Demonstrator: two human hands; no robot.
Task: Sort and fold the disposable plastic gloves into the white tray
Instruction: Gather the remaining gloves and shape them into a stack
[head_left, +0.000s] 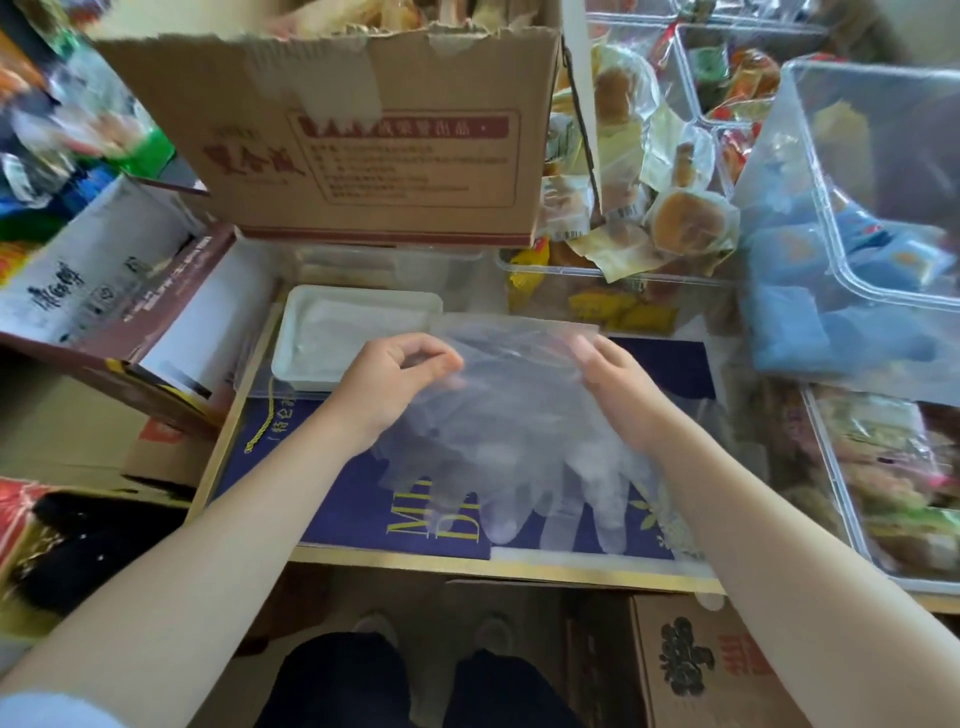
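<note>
Both forearms are bare from wrist to past the elbow, with no watch, ring or bracelet showing. The left hand (395, 374) sits at about 10 o'clock from the frame's centre, the right hand (615, 376) at about 2 o'clock; its nails look short and unpainted. At 8 o'clock, in the bottom corner, a pale blue-white sleeve edge (49, 709) covers the left upper arm, soft and slightly fuzzy in texture. At 6 o'clock, 2 legs in dark, near-black trousers (415, 686) show, with 2 light grey shoe toes (374, 623) just above them.
</note>
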